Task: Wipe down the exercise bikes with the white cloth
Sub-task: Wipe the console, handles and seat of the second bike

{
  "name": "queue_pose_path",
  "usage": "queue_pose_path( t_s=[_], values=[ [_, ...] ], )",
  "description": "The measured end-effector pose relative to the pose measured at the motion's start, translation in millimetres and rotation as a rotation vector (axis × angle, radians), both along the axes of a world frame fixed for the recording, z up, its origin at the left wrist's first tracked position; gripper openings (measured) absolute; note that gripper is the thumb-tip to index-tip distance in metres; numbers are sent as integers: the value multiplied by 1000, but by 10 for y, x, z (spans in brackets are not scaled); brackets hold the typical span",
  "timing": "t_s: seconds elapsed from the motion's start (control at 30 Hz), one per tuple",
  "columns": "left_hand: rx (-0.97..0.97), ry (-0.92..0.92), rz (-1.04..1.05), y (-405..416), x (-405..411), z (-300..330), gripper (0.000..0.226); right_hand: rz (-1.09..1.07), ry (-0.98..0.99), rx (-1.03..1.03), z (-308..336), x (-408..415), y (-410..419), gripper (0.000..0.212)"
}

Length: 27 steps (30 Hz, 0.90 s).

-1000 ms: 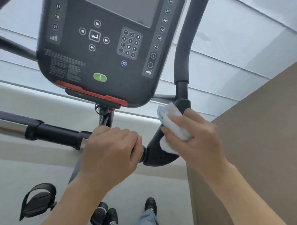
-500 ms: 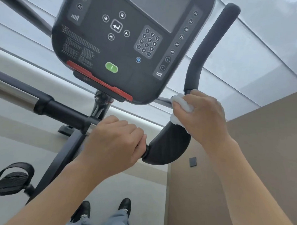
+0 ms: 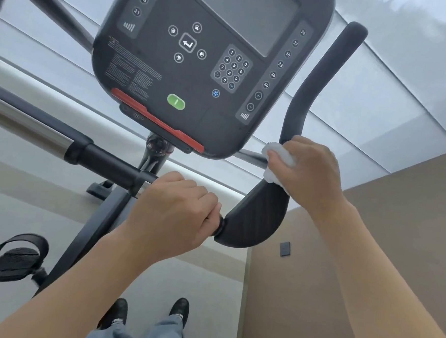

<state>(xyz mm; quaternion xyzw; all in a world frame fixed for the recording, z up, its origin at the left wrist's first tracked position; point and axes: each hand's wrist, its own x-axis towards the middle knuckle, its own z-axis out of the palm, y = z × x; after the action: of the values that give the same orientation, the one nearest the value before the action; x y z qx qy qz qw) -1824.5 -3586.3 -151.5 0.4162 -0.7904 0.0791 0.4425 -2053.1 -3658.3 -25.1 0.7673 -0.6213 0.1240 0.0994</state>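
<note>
Right hand (image 3: 311,172) is clamped around the white cloth (image 3: 278,158), pressing it on the bike's right handlebar (image 3: 320,78) just where the upright grip meets the curved elbow pad (image 3: 255,221); cloth pokes out on the hand's console side. Left hand (image 3: 174,212) is closed tight round the crossbar (image 3: 107,163), butting the pad's inner end. Console (image 3: 210,73) hangs at 12 o'clock, its lower right corner just beside the cloth, narrow gap there. Open room up the grip toward 1 o'clock, nothing crowding it. Brown wall (image 3: 366,251) close at 3 o'clock, small dark plate (image 3: 285,248) on it. Pedal (image 3: 13,259) with strap at 8 o'clock, shoes (image 3: 180,310) at 6 o'clock on grey floor. Readable: keypad 0–9 and OK, column 24, 27, 30, 33, 36, 40 with + and − on the right, 18 and 21 on the left, green button (image 3: 176,102), red strip (image 3: 157,120) along the bottom edge. Fine-print block too small to read.
</note>
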Motion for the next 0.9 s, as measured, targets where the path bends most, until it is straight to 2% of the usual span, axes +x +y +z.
queue_pose_path(
  t_s=[0.2,0.3,0.5,0.7,0.9],
  values=[
    [17,-6,21,8,-14,18,39,303,3,-42,-316,327,674,34],
    [30,-10,26,14,-9,38,39,370,-42,-108,-413,254,661,35],
    [158,-35,38,38,-1,111,41,55,-295,-274,-275,-193,19,36],
    [358,-116,77,59,-27,269,37,-10,-668,-206,-468,-103,313,26],
    [588,107,-31,16,-222,522,22,-6,-908,-207,-843,-75,1022,30]
  ],
)
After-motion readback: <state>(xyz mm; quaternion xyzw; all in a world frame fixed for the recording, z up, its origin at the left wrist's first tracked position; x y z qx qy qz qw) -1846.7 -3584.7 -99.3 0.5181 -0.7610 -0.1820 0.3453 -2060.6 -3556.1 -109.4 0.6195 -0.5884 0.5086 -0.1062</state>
